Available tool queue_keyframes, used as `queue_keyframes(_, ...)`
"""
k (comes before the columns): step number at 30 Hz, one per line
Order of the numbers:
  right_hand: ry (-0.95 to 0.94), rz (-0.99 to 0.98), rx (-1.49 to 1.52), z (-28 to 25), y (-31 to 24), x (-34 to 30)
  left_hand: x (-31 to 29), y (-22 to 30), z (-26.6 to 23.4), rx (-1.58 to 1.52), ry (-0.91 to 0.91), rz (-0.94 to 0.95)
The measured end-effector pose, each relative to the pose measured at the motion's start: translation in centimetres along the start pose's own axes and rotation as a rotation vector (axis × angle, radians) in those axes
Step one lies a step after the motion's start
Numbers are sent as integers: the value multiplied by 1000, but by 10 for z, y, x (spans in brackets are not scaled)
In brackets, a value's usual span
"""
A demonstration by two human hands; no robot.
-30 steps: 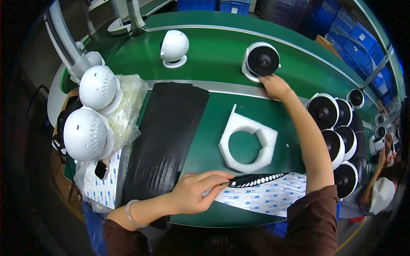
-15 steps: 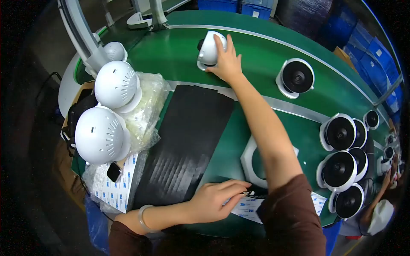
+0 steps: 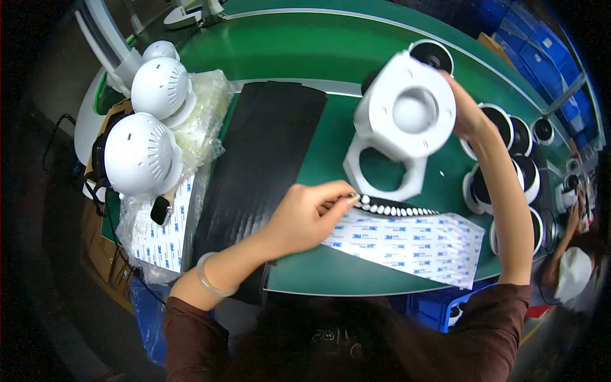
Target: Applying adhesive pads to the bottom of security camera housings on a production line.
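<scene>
White plastic unit (image 3: 404,121) is tilting its underside toward where I am standing, at one o'clock from the middle of the green worktop (image 3: 331,270). Right hand (image 3: 463,108) is gripping its three o'clock edge, fingers clamping on it; the fingertips are hiding behind the unit.

Clock readings from the unit:

Seven to eight: left hand (image 3: 302,216), its wrist wearing a pale bangle (image 3: 202,272). Thumb and forefinger are pinching the left end of a black strip (image 3: 407,210) that is carrying a row of white ovals.

Six: white foam ring (image 3: 415,178) is lying flat, its far part hiding behind the unit. Nearer, the strip is running along the far edge of a blue-printed white sheet (image 3: 417,248).

Eight: long black sheet (image 3: 264,153) is lying across the worktop.

Nine: white round housings (image 3: 141,156) are sitting in a line, clear plastic wrap (image 3: 202,118) bunching beside them.

One: another unit (image 3: 434,56) is standing just beyond, showing a black face.

Four: more black-faced units (image 3: 527,173) are clustering near the right forearm.
</scene>
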State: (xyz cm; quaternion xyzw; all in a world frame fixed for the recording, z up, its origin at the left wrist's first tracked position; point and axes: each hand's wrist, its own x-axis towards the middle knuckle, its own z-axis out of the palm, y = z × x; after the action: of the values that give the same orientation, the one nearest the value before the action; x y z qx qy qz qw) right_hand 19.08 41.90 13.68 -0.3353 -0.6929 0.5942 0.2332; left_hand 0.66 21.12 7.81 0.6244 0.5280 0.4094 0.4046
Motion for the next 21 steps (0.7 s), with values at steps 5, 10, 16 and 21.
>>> queue_keyframes(5, 32, 55, -555, 30, 5, -48, -2, 3, -2, 17, -17, 1)
queue_keyframes(10, -12, 96, -722, 23, -2, -56, -4, 7, -1, 114, -46, -12)
queue_keyframes(16, 261, -174, -933, 23, 3, -62, -6, 31, -2, 129, -121, -3)
queue_keyframes(21, 326, -805, -646, 76, 4, -137, -35, 32, 4, 38, 86, 143)
